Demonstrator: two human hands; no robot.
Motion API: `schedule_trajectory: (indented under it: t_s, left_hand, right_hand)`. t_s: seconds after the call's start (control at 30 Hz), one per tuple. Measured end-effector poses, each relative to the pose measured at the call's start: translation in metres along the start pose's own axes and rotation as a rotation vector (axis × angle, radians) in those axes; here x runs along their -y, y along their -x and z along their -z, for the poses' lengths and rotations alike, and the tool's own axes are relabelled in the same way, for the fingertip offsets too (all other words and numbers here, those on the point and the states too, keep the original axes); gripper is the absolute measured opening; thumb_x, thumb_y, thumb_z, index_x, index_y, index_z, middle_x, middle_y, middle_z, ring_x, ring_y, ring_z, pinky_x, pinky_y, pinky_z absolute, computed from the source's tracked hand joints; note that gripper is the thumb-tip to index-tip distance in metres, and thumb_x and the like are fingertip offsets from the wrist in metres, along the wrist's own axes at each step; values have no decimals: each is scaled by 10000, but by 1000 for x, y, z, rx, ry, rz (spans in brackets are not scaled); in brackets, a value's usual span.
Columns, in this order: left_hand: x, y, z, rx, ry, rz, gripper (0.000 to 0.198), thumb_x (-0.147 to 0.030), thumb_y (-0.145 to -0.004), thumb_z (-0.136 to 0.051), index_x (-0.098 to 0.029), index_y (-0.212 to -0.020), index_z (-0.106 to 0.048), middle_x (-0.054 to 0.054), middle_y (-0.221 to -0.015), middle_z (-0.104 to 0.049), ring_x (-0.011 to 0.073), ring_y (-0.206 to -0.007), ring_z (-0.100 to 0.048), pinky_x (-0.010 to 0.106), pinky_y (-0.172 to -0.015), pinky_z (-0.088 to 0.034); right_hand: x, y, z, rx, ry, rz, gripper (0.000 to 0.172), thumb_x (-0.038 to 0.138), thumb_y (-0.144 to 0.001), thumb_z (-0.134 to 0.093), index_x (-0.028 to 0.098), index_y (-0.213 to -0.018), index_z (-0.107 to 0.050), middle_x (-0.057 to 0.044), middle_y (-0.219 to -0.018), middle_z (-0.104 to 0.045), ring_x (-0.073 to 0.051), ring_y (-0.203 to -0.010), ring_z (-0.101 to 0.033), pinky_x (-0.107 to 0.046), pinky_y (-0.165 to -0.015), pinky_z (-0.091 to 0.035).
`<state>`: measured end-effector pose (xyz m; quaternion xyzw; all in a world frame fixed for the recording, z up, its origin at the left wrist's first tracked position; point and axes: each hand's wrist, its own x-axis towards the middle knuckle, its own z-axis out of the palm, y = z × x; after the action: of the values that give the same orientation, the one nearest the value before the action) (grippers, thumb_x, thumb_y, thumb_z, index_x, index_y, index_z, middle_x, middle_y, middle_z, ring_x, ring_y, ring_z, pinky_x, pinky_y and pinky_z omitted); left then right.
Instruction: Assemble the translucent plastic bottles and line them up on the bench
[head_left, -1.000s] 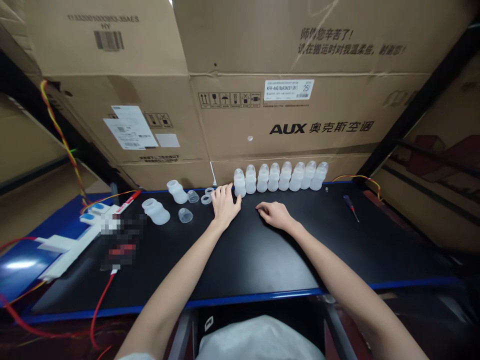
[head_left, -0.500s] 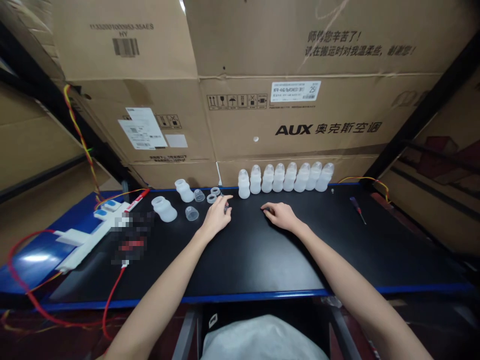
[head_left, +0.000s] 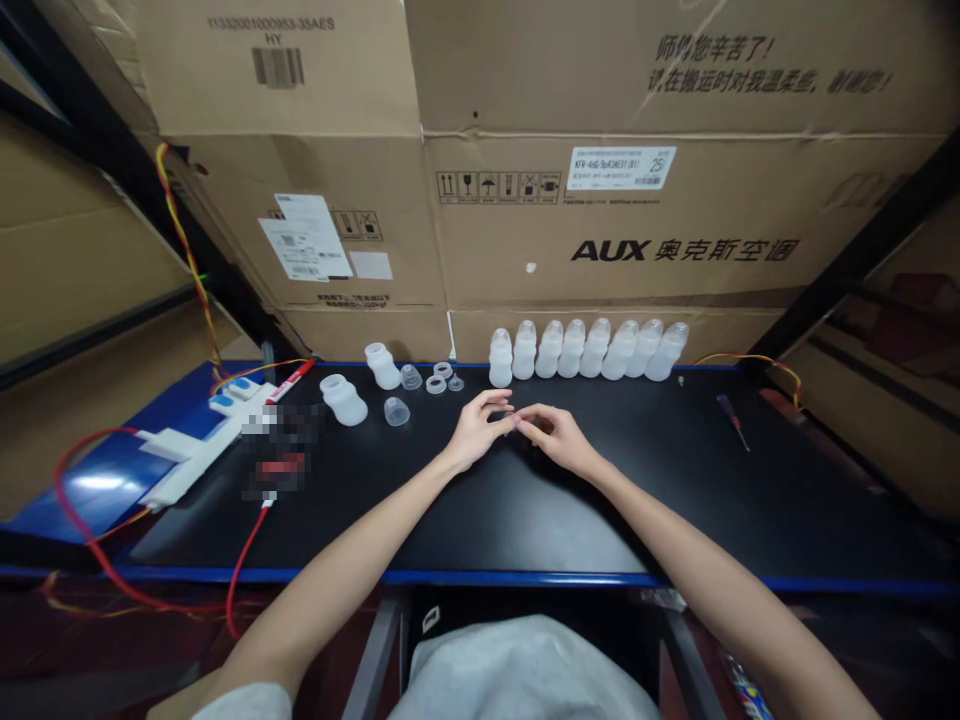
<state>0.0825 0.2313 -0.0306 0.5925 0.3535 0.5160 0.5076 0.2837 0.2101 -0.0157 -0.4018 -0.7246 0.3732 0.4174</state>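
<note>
My left hand [head_left: 480, 432] and my right hand [head_left: 556, 438] meet above the middle of the black table top, thumbs and fingertips pinched together. Something small seems to be between them, mostly hidden by the fingers. Left of my left hand lie two white rings [head_left: 436, 384] and a clear bottle nipple [head_left: 455, 382]. Beside them are two clear domed caps [head_left: 397, 411]. Farther left, two open baby bottles [head_left: 344, 401] without tops stand on the table. Behind my hands is a row of several capped white baby bottles [head_left: 574, 350].
A cardboard box wall [head_left: 510, 290] closes off the back. At left are a white power strip [head_left: 187, 455], a red marker [head_left: 291, 381] and a red cable [head_left: 241, 560]. To the right lies a screwdriver [head_left: 731, 420]. The table's blue front edge [head_left: 525, 579] is near me.
My left hand has moved right, away from the rings, and now touches my right hand. A nipple beside the rings has come into sight. The view has shifted slightly.
</note>
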Motion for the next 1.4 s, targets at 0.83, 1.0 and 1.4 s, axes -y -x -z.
schedule_trajectory:
  t_s: [0.83, 1.0, 1.4]
  left_hand:
    - [-32, -5, 42, -126, -1163, -29, 130, -236, -909, -695, -192, -1025, -733, 127, -1098, -703, 292, -992, -700, 406, -848, -588]
    - [-21, -6, 24, -171, -361, -8, 350, -450, -873, -785, -176, -1089, -782, 125, -1094, -752, 242, -923, -735, 352, -756, -627]
    - [-22, 5, -4, -26, 375, 226, 478, -442, -738, -959, -165, -1088, -790, 107, -1082, -812, 285, -1104, -763, 559, -1154, -535]
  right_hand:
    - [-4, -12, 8, -261, -442, -291, 535, 664, -745, -894, 182, -968, -827, -115, -1004, -812, -238, -848, -774, -286, -608, -619]
    - [-3, -11, 9, -290, -445, -270, 505, 672, -767, -885, 191, -920, -852, -117, -1040, -815, -240, -868, -779, -282, -632, -618]
    - [3, -5, 3, -218, -280, -99, 417, 626, -886, -804, 277, -1098, -885, -83, -1346, -783, -343, -1206, -747, -406, -820, -672]
